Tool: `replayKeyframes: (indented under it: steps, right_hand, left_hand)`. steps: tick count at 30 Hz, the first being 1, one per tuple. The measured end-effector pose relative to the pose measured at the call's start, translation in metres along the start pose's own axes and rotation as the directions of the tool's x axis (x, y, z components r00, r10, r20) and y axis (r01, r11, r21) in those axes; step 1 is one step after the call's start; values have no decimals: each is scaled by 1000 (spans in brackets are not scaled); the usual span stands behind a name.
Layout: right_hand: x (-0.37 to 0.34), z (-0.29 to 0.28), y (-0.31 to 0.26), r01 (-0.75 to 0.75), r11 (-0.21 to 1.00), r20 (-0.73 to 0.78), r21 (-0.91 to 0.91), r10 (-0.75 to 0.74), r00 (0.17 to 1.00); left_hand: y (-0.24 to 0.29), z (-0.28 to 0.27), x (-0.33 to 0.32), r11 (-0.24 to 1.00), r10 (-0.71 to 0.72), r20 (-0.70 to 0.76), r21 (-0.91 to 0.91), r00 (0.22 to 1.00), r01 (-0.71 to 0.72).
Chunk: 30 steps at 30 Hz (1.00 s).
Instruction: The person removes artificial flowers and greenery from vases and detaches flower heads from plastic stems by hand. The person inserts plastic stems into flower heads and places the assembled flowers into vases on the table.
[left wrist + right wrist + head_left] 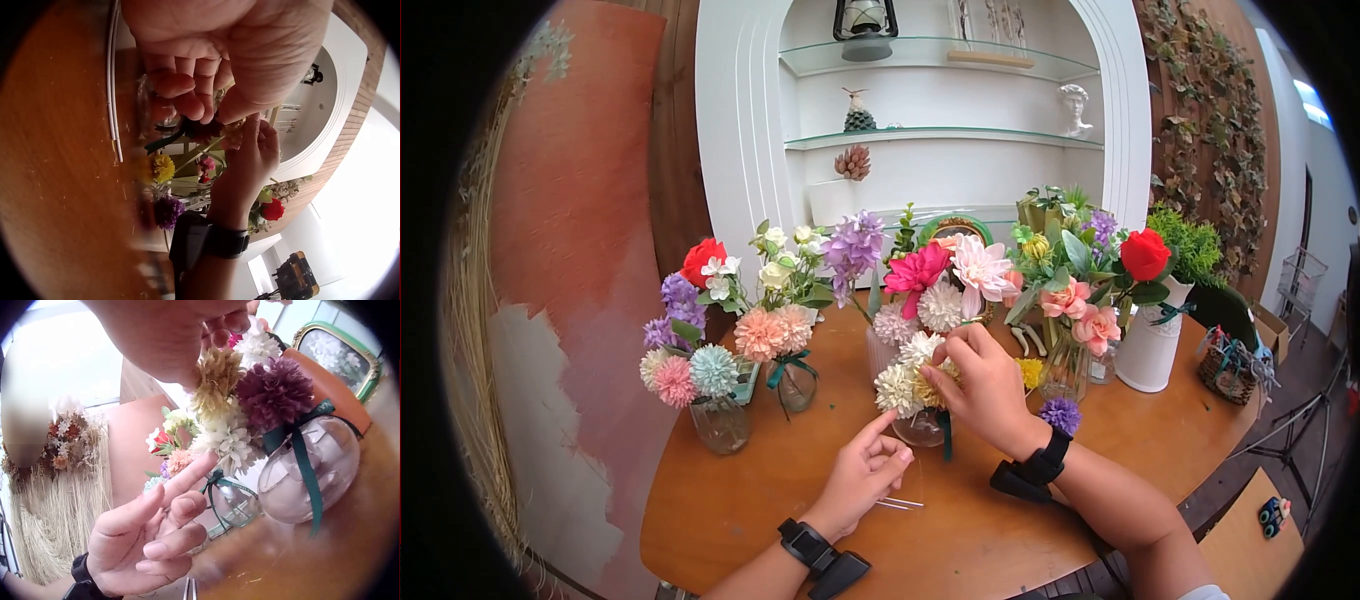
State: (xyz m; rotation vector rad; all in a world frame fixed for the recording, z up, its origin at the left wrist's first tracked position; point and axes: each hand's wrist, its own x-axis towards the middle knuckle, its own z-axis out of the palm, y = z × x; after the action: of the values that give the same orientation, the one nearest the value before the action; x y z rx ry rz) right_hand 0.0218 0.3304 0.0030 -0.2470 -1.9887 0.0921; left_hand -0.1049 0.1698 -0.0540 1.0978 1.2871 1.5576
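My right hand is above a round glass vase of pompom flowers, its thumb and curled fingers pinching a tan flower. Beside that bloom are a dark purple flower and a cream flower. A dark green ribbon is tied at the vase's neck, its tail hanging down the glass. My left hand is lower and to the left, index finger extended up to the cream flower's edge, the other fingers loosely bent and holding nothing.
Thin white sticks lie on the wooden table near my left hand. Flower-filled jars stand left, with a tall white vase and a wicker basket at right. Loose yellow and purple flowers lie beside my right wrist.
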Motion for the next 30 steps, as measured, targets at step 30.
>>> replayKeyframes:
  steps: [30]
  right_hand:
    - [-24, -90, 44, -399, 913, 295, 81, 360, 885]
  left_hand:
    - [12, -28, -10, 313, -109, 164, 942, 980, -123]
